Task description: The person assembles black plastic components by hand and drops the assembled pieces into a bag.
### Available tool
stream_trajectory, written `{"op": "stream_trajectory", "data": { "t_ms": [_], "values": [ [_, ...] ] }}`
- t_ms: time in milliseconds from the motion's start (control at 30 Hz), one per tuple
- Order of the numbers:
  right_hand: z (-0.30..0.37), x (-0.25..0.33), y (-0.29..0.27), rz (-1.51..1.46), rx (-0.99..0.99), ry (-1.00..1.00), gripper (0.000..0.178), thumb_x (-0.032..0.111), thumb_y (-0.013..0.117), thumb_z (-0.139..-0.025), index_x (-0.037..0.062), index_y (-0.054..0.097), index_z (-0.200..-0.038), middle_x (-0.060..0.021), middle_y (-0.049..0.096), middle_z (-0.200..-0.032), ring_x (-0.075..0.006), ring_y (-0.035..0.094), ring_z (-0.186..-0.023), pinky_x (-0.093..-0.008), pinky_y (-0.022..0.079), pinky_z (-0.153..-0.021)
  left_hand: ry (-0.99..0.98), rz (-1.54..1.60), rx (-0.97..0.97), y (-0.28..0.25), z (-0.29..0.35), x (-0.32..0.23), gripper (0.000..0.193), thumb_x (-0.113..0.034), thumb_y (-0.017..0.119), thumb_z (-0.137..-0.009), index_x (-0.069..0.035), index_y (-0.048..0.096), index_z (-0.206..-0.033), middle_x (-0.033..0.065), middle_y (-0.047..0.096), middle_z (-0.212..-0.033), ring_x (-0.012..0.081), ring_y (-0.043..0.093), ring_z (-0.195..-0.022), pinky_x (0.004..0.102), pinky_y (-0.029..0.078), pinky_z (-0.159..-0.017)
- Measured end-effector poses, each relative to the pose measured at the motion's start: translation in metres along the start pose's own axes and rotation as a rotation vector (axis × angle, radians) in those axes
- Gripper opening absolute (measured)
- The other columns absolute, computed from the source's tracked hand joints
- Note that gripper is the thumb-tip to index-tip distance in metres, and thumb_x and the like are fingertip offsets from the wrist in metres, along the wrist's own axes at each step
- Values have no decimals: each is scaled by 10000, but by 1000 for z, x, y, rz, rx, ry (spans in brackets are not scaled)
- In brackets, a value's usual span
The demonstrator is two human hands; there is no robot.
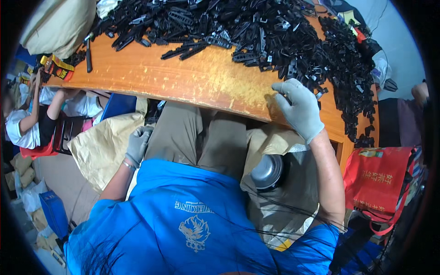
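Note:
My right hand (299, 109), in a pale grey glove, hovers at the front edge of the orange-brown wooden table (183, 75). Its fingers are bent but apart, and nothing shows between finger and thumb. Just beyond it spreads a large heap of black plastic clips (256, 34), long and slotted, some with metal bits. My left hand (138, 145), gloved too, is down beside my left thigh, near a brown paper sack (110, 142). Its fingers are curled in; whatever they may hold is hidden.
A second pile of small black parts (350, 68) covers the table's right side. A hammer-like tool (89, 56) and a yellow-capped bottle (59, 68) lie at the left. A metal pot (267, 172) sits right of my legs, near a red bag (378, 183). Another person (30, 119) sits at far left.

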State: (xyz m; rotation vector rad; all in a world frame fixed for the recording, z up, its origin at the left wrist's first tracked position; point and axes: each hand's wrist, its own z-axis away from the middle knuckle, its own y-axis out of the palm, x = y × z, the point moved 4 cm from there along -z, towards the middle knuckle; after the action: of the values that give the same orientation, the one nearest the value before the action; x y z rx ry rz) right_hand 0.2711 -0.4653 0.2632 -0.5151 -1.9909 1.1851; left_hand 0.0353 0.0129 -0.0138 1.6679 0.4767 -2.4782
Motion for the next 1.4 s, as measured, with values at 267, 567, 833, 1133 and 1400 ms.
{"op": "stream_trajectory", "data": {
  "t_ms": [267,567,833,1133,1400],
  "values": [
    [-50,-33,50,123,-45,72,191,184,735,-953,124,782,-1129,-111,698,-1159,-351,743,-966,-460,614,-845,1002,-644,-65,109,13,-261,214,-24,677,-968,-22,729,-1176,160,747,-1149,377,710,-1046,441,560,-954],
    [-63,-33,72,259,7,137,164,176,745,-955,138,742,-1115,-143,670,-1133,-377,747,-925,-500,614,-805,1037,-868,3,253,-86,-333,287,-192,733,-951,-77,738,-1214,144,697,-1138,374,662,-1118,475,553,-970],
    [-34,-16,68,193,-17,104,194,182,800,-912,124,720,-1078,-137,692,-1079,-353,734,-995,-472,608,-840,986,-829,-40,259,-103,-327,127,-151,721,-955,-70,710,-1053,180,698,-1050,390,686,-1029,483,559,-894],
    [-20,23,66,350,187,-2,184,71,581,-988,104,669,-1147,-190,698,-994,-408,747,-915,-504,608,-772,718,-648,149,198,-88,-314,233,-84,763,-960,-34,719,-1184,189,754,-1079,342,740,-988,406,572,-886],
    [-16,14,67,314,188,44,249,75,576,-996,134,681,-1214,-198,704,-1043,-408,753,-904,-500,615,-757,734,-800,47,179,-98,-319,246,-249,726,-991,-66,761,-1152,170,761,-1159,388,714,-1095,463,563,-970]
  ]
}}
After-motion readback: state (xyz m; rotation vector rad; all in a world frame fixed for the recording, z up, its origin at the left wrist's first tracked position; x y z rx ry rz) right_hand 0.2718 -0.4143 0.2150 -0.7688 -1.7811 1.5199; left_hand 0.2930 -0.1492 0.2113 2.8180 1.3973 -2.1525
